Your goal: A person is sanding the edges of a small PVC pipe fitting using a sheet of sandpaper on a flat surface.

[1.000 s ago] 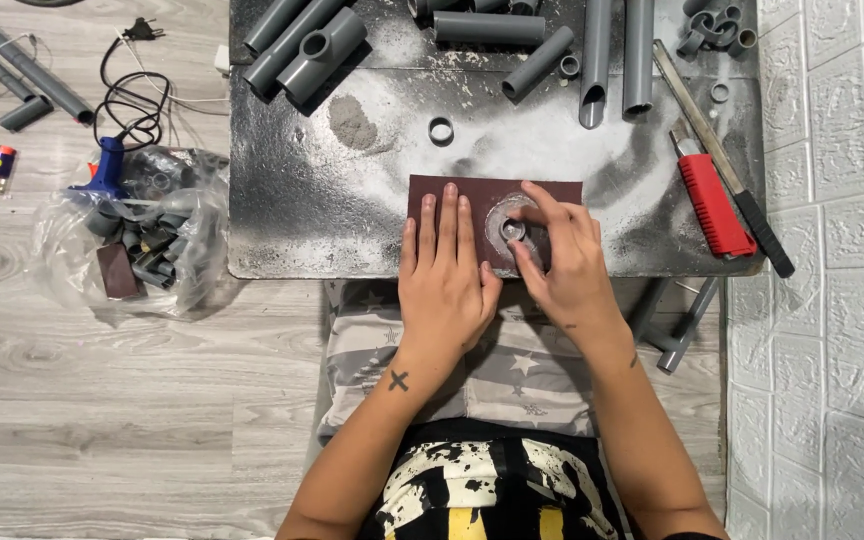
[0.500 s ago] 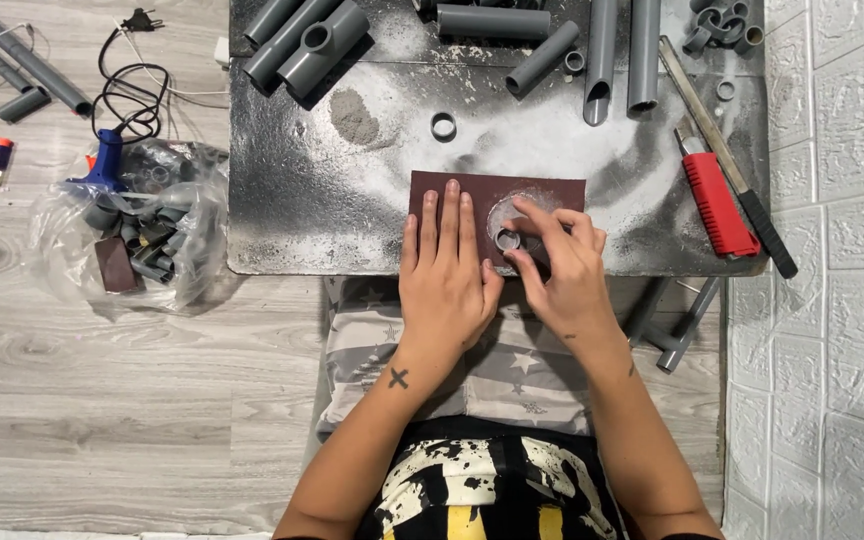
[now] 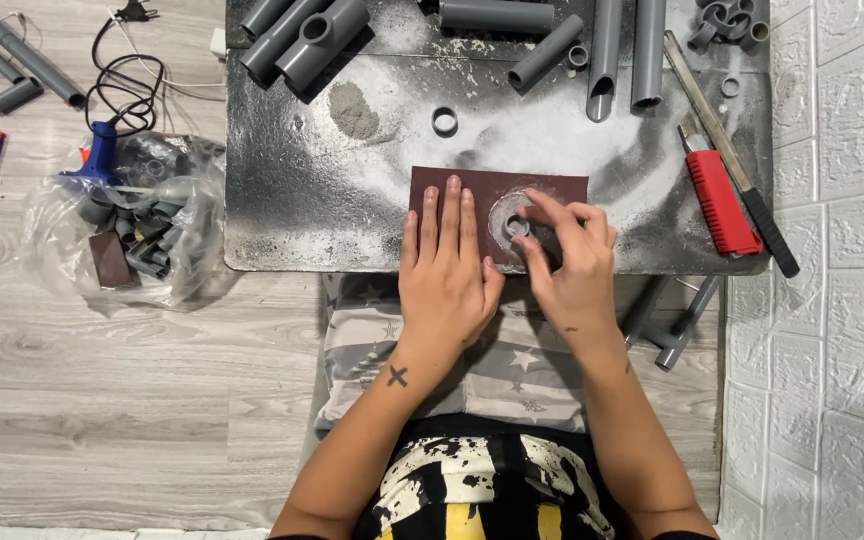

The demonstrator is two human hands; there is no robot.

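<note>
The left hand [image 3: 447,275] is lying flat and fully spread, fingers straight and pointing toward 12 o'clock, pressing down on the left half of a dark reddish-brown sheet of sandpaper [image 3: 472,190] and gripping nothing. The right hand [image 3: 572,260] is curling its fingertips around a small grey pipe ring [image 3: 518,227], pinching it against the sandpaper inside a pale dusty circle worn into the sheet. The sandpaper is resting near the 6 o'clock edge of a scuffed, dust-covered metal desk [image 3: 302,200].

Another loose grey ring [image 3: 444,121] is sitting at about 11 o'clock from the hands, well apart from them. Grey pipe lengths [image 3: 602,55] and a tee fitting [image 3: 317,35] are lying along the 12 o'clock edge of the desk. At 3 o'clock a red-handled saw [image 3: 720,200] is lying beside a long black-handled file [image 3: 727,140]. Off the desk at 9 o'clock, a clear plastic bag of grey fittings [image 3: 127,235] is sitting on the wooden floor [image 3: 102,400], with a blue tool [image 3: 102,150] and its black cord [image 3: 127,80] just beyond it.
</note>
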